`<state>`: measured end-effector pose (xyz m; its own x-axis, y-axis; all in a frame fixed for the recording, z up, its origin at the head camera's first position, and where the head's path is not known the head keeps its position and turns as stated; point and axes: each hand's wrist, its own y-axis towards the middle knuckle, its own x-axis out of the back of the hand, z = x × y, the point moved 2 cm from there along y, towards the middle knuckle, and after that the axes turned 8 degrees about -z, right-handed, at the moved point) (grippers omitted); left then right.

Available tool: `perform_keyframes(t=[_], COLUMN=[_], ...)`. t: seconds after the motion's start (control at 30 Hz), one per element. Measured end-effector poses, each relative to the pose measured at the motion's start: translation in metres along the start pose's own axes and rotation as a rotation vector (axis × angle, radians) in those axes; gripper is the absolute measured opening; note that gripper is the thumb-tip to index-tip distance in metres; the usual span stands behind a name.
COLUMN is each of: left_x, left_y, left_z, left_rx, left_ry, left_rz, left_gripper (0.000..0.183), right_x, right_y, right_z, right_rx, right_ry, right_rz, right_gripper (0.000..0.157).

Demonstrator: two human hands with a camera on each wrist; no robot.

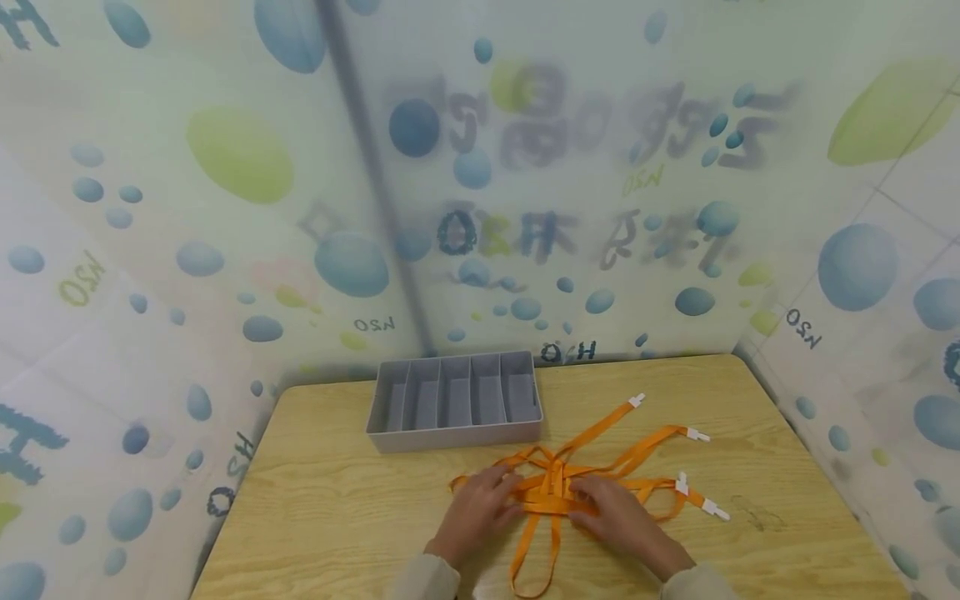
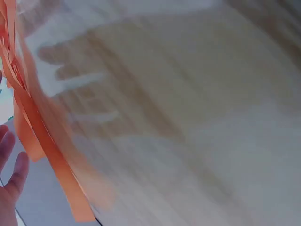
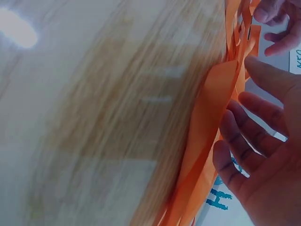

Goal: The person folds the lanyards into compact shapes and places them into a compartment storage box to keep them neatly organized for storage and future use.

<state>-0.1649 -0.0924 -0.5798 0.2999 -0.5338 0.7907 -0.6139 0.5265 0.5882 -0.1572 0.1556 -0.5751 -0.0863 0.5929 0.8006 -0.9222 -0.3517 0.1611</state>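
Several orange lanyards [image 1: 552,505] lie crossed over one another in a woven patch on the table. Their white clips [image 1: 697,435] point out to the right, and one loop hangs toward the near edge. At the patch's left side is my left hand [image 1: 477,510], fingertips on the straps. From the right, my right hand [image 1: 621,518] touches the patch with thumb and fingers apart. The right wrist view shows its loosely bent fingers [image 3: 235,136] beside a flat orange strap [image 3: 207,117]. Only part of the left hand [image 2: 11,181] appears in the left wrist view.
A grey tray [image 1: 455,435] with several compartments stands behind the lanyards, near the back wall. The light wooden table [image 1: 322,500] reflects the hands. Walls with blue and green spots [image 1: 351,265] enclose the back and both sides.
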Motion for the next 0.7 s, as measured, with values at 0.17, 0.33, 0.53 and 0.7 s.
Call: perform_keyframes(t=[0.17,0.33,0.53,0.7], left_x=[-0.003,-0.004,-0.011,-0.015], left_y=[0.003,0.008,0.012,0.014], left_z=[-0.002,-0.006,-0.007,-0.007], left_rx=[-0.016,-0.026,-0.011,0.049], left_ry=[-0.011,-0.042,-0.102,-0.103], left_rz=[0.0,0.039,0.121,0.178], left_gripper=[0.035,0.025,0.022,0.022], right_x=[-0.006,-0.009,-0.01,-0.013], right_y=[0.0,0.002,0.004,0.007], right_z=[0.0,0.002,0.006,0.006], right_rx=[-0.028,-0.039,-0.02,0.011], right_ry=[0.007,0.01,-0.007,-0.038], right_rz=[0.015,0.029,0.023,-0.012], right_gripper=[0.034,0.033,0.029,0.023])
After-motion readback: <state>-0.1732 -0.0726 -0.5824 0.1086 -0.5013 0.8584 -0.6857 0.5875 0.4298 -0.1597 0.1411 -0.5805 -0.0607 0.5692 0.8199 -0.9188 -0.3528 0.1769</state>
